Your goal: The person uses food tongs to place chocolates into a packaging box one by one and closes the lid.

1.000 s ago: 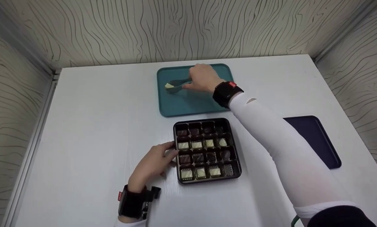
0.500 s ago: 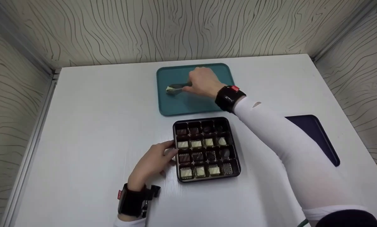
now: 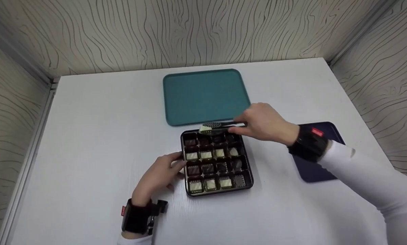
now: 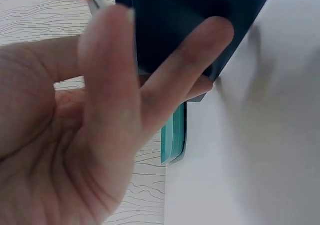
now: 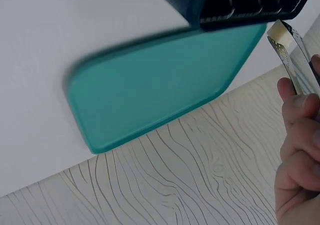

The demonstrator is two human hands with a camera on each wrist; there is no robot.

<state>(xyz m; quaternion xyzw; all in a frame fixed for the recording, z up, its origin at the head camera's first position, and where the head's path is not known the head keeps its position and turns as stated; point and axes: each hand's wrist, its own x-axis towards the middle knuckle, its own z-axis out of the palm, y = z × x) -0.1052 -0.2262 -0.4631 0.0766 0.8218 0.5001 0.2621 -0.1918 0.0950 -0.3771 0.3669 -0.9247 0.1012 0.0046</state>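
Note:
My right hand [image 3: 263,122] pinches a small pair of metal tongs [image 3: 220,125] with perforated tips. Between those tips a pale yellow-white chocolate [image 5: 280,33] is held, over the back row of a black chocolate box [image 3: 187,185]. Dark and pale pieces fill the box's compartments in alternating rows; the tongs partly cover the back row. At the left side of the box rests my left hand [image 3: 159,175], thumb and index finger against the wall. In the left wrist view its extended fingers [image 4: 187,60] touch the dark outer side.
Behind the box lies a teal tray [image 3: 203,97] with nothing on it. A dark blue tray [image 3: 310,166] sits at the right, partly under my right forearm. The white table [image 3: 101,129] meets patterned walls at the back and sides.
My right hand has moved from over the teal tray toward me and to the right, carrying the chocolate in the tongs to the box's back edge. My left hand keeps its place.

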